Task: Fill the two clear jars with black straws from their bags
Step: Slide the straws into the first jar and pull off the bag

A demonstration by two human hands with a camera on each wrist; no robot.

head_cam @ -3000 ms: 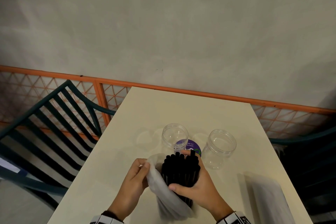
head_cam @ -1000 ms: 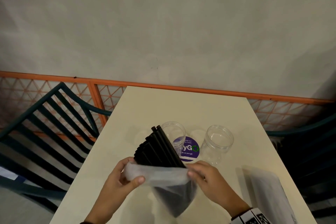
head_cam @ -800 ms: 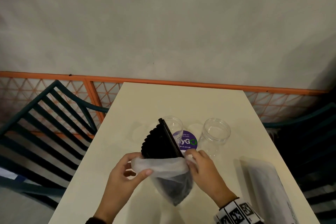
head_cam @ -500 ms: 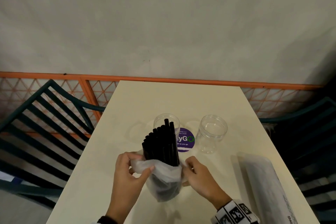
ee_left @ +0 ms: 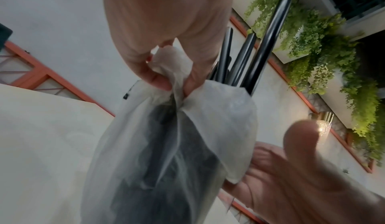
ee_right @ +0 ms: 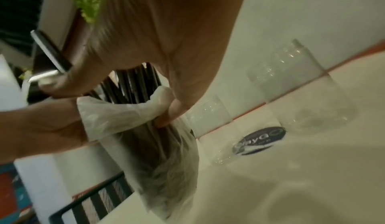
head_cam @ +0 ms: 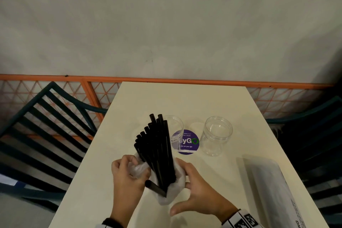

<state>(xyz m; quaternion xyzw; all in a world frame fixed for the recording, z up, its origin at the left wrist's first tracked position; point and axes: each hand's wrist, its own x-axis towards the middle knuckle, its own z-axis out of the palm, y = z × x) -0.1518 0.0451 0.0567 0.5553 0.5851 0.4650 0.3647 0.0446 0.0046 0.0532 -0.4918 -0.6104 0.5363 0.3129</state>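
A bundle of black straws stands upright in a thin translucent bag on the cream table. The bag is bunched low around the bundle. One straw leans out toward me. My left hand pinches the bag's left rim, seen close in the left wrist view. My right hand grips the right rim with curled fingers, thumb stretched away. Behind stand two clear jars with nothing inside: the left jar partly hidden by the straws, the right jar in full view.
A round purple sticker lies on the table between the jars. A second long translucent bag lies along the right edge. Dark green slatted chairs flank the table, with an orange railing and a wall beyond.
Both hands have pushed the bag down the bundle, so more of the straws stands bare. The bundle swung from leaning left to upright. One straw has tipped out toward me.
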